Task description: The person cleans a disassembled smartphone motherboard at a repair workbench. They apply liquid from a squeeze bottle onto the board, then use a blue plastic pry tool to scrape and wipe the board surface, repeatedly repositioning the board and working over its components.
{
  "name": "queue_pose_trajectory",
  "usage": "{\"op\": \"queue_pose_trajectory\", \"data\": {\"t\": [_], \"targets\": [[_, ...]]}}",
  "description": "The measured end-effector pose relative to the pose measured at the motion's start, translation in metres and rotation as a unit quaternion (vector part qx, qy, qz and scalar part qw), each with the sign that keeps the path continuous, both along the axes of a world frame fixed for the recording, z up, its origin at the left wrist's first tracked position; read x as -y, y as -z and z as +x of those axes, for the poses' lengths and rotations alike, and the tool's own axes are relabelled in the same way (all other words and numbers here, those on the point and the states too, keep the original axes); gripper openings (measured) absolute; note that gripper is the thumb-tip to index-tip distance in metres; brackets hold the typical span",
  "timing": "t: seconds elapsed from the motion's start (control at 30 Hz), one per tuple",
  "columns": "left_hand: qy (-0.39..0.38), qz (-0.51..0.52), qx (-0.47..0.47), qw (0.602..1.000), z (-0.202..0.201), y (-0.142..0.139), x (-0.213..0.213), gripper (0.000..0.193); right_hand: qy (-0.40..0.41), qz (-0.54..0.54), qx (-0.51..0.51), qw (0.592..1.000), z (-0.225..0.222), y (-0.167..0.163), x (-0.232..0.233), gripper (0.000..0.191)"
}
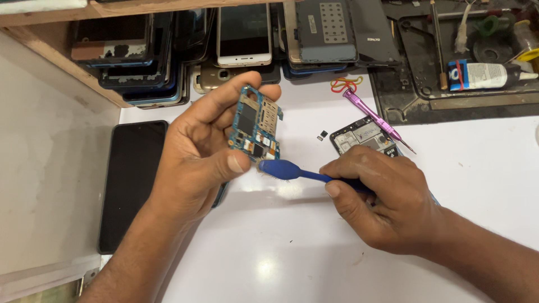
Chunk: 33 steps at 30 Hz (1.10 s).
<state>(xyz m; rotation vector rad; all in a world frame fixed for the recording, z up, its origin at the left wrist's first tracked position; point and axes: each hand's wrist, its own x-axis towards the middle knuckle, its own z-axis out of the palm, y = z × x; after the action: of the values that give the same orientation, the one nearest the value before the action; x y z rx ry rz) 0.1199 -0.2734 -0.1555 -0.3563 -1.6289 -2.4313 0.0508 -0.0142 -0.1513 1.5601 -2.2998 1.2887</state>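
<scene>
Now the left hand (196, 163) pinches a blue circuit board (256, 124) upright over the white table (314, 247). Beside it, the right hand (387, 202) grips a blue brush (286, 169), its head touching the board's bottom edge.

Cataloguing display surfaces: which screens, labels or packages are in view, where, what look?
Black phone: flat at left of white table, beside left hand; dark rectangular screen.
White phone: top centre on the phone stack; pale blank screen.
Tube: top right on dark tray; white label, blue and red end.
Opened phone: behind right hand; small sticker.
</scene>
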Motion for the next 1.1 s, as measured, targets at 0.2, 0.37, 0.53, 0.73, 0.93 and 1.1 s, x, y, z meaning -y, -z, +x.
{"op": "queue_pose_trajectory", "data": {"t": [0.2,0.37,0.53,0.73,0.93,1.1], "targets": [[0.005,0.009,-0.008,1.0,0.0014,-0.0026,0.0034,0.094,-0.001,0.002,0.019,1.0,-0.0014,-0.0026,-0.0009,0.007],[0.009,0.018,-0.015,1.0,0.0017,-0.0024,0.0046,0.089,0.004,-0.001,0.033,0.999,-0.0041,-0.0022,-0.0015,0.007],[0.021,0.051,-0.008,0.998,0.0028,-0.0028,0.0057,0.083,0.014,-0.008,0.027,0.999,-0.006,-0.0021,-0.0042,0.008],[0.045,0.068,0.008,0.997,0.0018,-0.0011,0.004,0.087,0.024,-0.007,0.022,0.999,-0.0062,-0.0004,-0.0025,0.01],[0.068,0.075,-0.003,0.995,0.0029,-0.0017,0.0056,0.087,0.039,-0.004,0.011,0.999,-0.008,-0.0005,-0.001,0.012],[0.066,0.071,-0.001,0.995,0.0052,-0.002,0.0044,0.085,0.061,-0.009,0.007,0.998,-0.0093,0.0005,0.0008,0.015]]}}
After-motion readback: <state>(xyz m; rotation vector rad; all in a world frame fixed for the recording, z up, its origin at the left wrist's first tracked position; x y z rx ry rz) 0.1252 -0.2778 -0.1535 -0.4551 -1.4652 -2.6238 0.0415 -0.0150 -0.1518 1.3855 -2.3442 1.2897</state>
